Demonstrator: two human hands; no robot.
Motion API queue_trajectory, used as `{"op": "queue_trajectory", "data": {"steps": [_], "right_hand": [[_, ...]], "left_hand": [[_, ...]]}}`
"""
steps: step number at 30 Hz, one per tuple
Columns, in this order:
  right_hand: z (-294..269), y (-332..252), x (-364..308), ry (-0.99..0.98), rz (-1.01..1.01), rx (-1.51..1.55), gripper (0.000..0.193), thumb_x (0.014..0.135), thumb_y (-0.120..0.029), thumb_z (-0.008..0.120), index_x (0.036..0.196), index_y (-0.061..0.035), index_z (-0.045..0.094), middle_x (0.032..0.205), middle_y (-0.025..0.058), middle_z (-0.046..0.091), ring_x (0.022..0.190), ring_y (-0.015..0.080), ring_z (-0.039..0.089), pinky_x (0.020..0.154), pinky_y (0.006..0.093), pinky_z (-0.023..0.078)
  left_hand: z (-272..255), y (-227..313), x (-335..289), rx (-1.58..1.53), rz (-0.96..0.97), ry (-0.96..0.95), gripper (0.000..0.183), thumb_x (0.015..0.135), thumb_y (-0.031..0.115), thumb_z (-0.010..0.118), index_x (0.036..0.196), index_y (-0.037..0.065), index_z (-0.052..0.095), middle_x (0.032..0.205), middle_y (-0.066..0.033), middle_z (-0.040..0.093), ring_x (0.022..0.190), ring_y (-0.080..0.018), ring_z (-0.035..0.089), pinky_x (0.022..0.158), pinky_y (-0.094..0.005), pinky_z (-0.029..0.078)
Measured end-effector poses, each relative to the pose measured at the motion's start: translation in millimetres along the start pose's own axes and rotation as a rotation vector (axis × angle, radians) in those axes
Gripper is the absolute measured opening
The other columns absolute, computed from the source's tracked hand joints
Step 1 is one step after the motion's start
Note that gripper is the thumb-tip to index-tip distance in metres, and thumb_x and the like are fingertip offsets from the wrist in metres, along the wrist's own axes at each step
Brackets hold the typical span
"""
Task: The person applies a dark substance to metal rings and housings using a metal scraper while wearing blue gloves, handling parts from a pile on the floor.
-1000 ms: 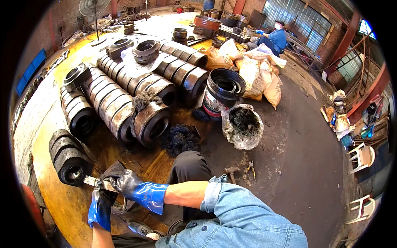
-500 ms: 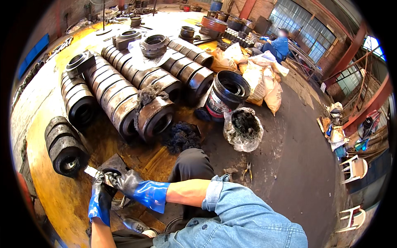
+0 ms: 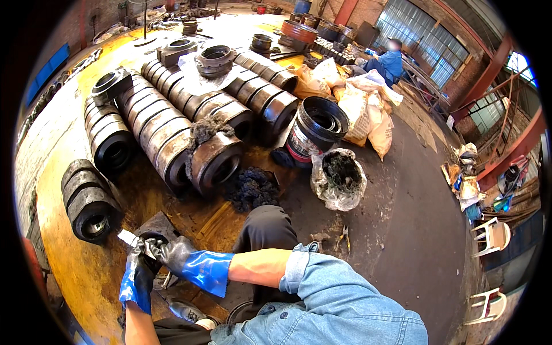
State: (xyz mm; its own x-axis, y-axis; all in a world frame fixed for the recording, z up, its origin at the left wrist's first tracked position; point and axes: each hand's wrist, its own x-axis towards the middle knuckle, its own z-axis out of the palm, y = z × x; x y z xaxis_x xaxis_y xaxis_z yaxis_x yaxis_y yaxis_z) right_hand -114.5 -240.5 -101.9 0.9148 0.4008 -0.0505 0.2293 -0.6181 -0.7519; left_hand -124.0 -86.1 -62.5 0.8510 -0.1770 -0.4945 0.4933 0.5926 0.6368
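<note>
Both my hands wear blue gloves coated in black grime, close together at the lower left. A pale flat strip (image 3: 127,237), perhaps a blade or scraper, sticks out beyond my fingers. My left hand (image 3: 138,270) is closed around its lower part. My right hand (image 3: 175,256) pinches the same strip from the right side, fingers curled. Just behind them lies a dark square block with a round opening (image 3: 161,223), partly covered by my gloves. A short rod end (image 3: 167,280) shows below my right glove; whether it belongs to the strip I cannot tell.
Rows of thick metal rings (image 3: 152,123) lie on the oily floor ahead, with a shorter stack (image 3: 89,198) at left. Dark fibrous waste (image 3: 253,190), a black bucket (image 3: 302,138), a plastic-lined container (image 3: 345,192) and pliers (image 3: 345,238) are nearby. Another person (image 3: 391,62) sits far back.
My left hand and forearm have shifted very slightly left. My right hand stays beside it on the strip; the things around have not moved.
</note>
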Motion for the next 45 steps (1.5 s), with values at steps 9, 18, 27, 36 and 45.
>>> {"op": "queue_trajectory", "data": {"steps": [9, 18, 27, 36, 45], "right_hand": [[-7.8, -1.1, -3.4, -0.064, 0.000, -0.021, 0.048, 0.101, -0.050, 0.042, 0.115, -0.0116, 0.068, 0.101, 0.0177, 0.070, 0.092, 0.0356, 0.068, 0.076, 0.0463, 0.052], [-5.5, -3.5, -5.6, -0.087, 0.002, -0.027, 0.046, 0.101, -0.047, 0.043, 0.117, -0.0116, 0.067, 0.102, 0.0177, 0.070, 0.093, 0.0355, 0.068, 0.077, 0.0463, 0.052], [-15.4, 0.7, -10.9, -0.104, 0.014, -0.036, 0.044, 0.101, -0.045, 0.044, 0.118, -0.0116, 0.066, 0.103, 0.0177, 0.070, 0.093, 0.0354, 0.068, 0.078, 0.0463, 0.052], [-16.6, 0.5, -12.6, -0.120, 0.016, -0.037, 0.042, 0.100, -0.043, 0.045, 0.120, -0.0116, 0.066, 0.104, 0.0178, 0.070, 0.094, 0.0352, 0.068, 0.078, 0.0462, 0.052], [-17.7, 0.7, -13.7, -0.131, 0.017, -0.041, 0.040, 0.100, -0.040, 0.046, 0.121, -0.0116, 0.065, 0.105, 0.0178, 0.070, 0.095, 0.0351, 0.068, 0.079, 0.0462, 0.052]], "left_hand": [[-20.3, -0.5, 0.1, 0.003, 0.047, -0.002, 0.028, 0.103, 0.022, 0.049, 0.119, 0.002, 0.061, 0.106, -0.0105, 0.070, 0.093, -0.0207, 0.066, 0.086, -0.0332, 0.056], [-65.0, -13.4, 31.0, 0.235, 0.077, -0.044, 0.025, 0.102, 0.016, 0.050, 0.120, 0.002, 0.061, 0.107, -0.0099, 0.070, 0.092, -0.0192, 0.065, 0.084, -0.0308, 0.055], [-22.0, -6.9, 20.6, 0.099, 0.015, 0.058, 0.024, 0.103, 0.024, 0.048, 0.110, 0.004, 0.060, 0.096, -0.0121, 0.070, 0.086, -0.0260, 0.068, 0.080, -0.0393, 0.058], [-15.2, -5.5, 15.3, 0.016, -0.002, 0.040, 0.025, 0.103, 0.024, 0.049, 0.111, 0.003, 0.060, 0.098, -0.0121, 0.070, 0.087, -0.0255, 0.067, 0.082, -0.0389, 0.058], [-14.6, -7.1, 14.8, -0.005, -0.012, 0.026, 0.027, 0.103, 0.025, 0.049, 0.112, 0.002, 0.061, 0.100, -0.0121, 0.069, 0.089, -0.0251, 0.067, 0.085, -0.0384, 0.057]]}}
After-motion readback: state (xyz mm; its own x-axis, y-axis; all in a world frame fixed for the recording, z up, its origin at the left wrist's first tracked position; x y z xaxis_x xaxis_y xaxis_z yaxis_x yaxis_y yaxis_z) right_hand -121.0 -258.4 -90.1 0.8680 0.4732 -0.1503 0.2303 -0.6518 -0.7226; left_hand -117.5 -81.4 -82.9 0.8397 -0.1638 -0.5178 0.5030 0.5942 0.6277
